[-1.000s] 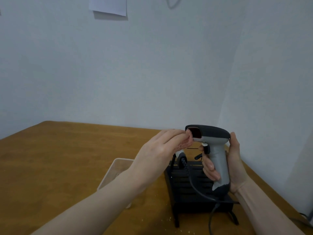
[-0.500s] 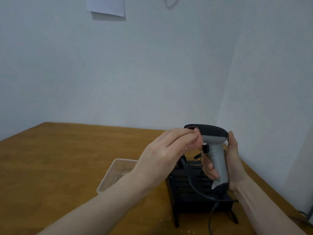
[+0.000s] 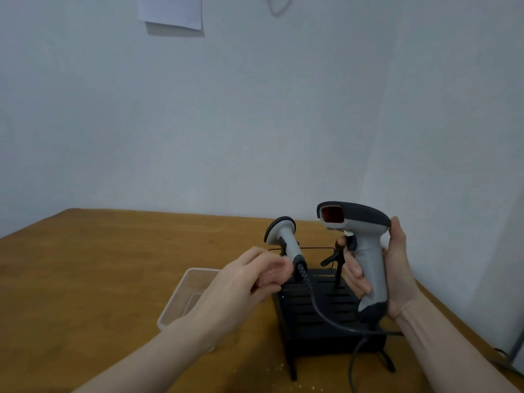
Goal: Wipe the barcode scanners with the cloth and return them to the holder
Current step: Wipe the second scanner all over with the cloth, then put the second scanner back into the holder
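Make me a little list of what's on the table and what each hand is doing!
left hand: holds a small pink cloth, away from both scanners
right hand: grips the raised scanner by its handle
second scanner: stands in the black holder
holder: on the wooden table
clear plastic tray: left of the holder, partly hidden by the left arm
cables: trail from both scanners

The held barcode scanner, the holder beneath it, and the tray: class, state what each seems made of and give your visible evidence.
Barcode scanner: moulded plastic, matte grey body with dark cap; smooth seams, no shine.
Holder: black, slotted, on thin bent legs, probably painted metal, possibly plastic.
Tray: clear plastic; the wooden table shows through its walls.
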